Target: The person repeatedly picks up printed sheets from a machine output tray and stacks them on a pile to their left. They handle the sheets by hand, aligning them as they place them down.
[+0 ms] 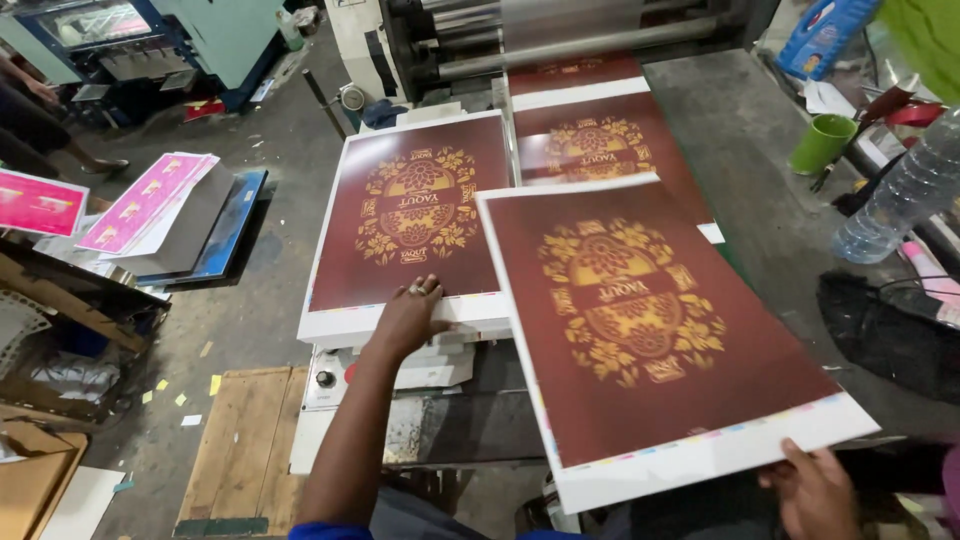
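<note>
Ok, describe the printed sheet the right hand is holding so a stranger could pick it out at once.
Start at the grey machine table below the rollers. Three maroon sheets with gold ornament lie there; the held sheet is the nearest and largest in view. Unlike the stack under the left hand, it is tilted, gripped by the right hand.

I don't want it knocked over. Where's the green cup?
Head view, upper right: the green cup stands on the grey machine table, right of the printed sheets, left of the clear bottle.

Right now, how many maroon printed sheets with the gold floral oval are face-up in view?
3, possibly more beneath. One held by the right hand at front; one topping the white stack under the left hand; one leaving the machine rollers.
</note>
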